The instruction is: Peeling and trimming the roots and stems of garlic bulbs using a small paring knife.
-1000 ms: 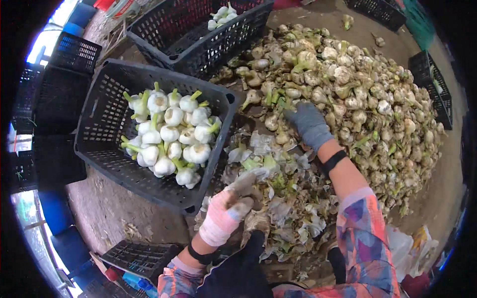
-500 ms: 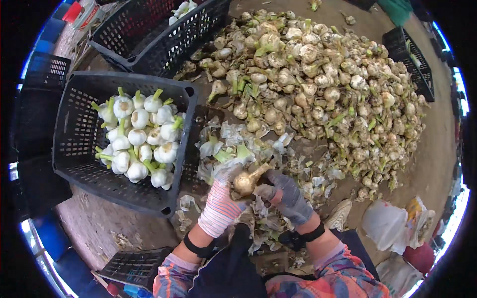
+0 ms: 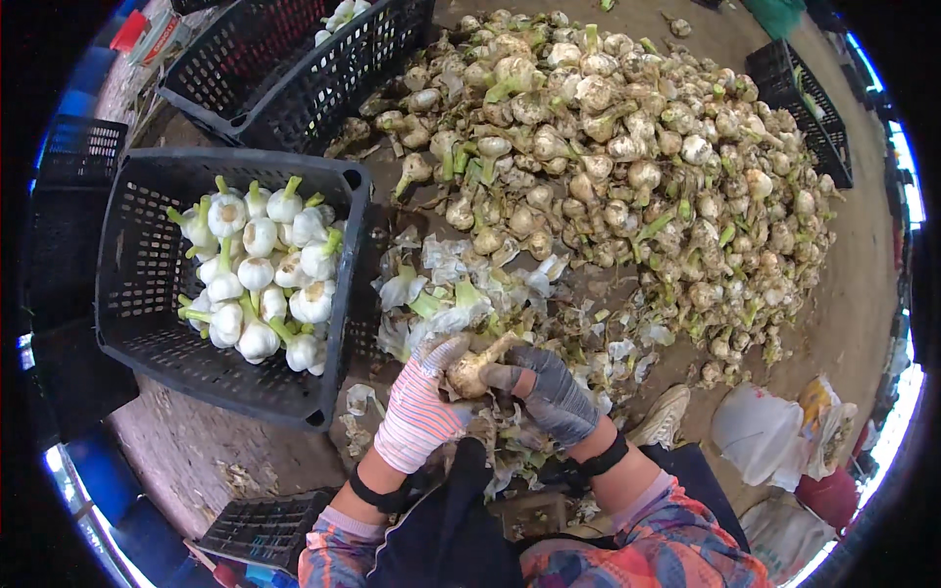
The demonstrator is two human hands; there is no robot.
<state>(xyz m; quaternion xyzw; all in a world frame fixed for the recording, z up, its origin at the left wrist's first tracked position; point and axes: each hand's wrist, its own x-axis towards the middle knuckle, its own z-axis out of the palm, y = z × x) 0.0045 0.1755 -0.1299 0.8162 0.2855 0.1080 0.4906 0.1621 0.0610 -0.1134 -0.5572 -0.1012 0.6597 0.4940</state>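
Note:
Between my hands is an unpeeled garlic bulb (image 3: 469, 376), brown with dirt, its cut stem slanting up to the right. My left hand (image 3: 421, 410), in a pink-and-white striped glove, grips the bulb from the left. From the right, my right hand (image 3: 557, 400), in a dark grey glove, has thumb and fingers closed at the bulb's side beside the stem. Loose papery garlic skins (image 3: 451, 284) lie on the ground beyond and beneath the hands. To the left, a black plastic crate (image 3: 221, 377) holds several clean white garlic bulbs (image 3: 257, 274) with short green stems.
A big heap of dirty garlic (image 3: 627, 176) covers the ground ahead and to the right. Behind the near crate stands another black crate (image 3: 343, 83) with some white bulbs. More crates (image 3: 799, 108) stand at the far right and lower left (image 3: 260, 529). Plastic bags (image 3: 755, 431) lie at right.
Both hands and the garlic bulb have shifted slightly left and down in the picture, as has much of the scene. The bulb stays in my grip; the right fingers have moved in against its side.

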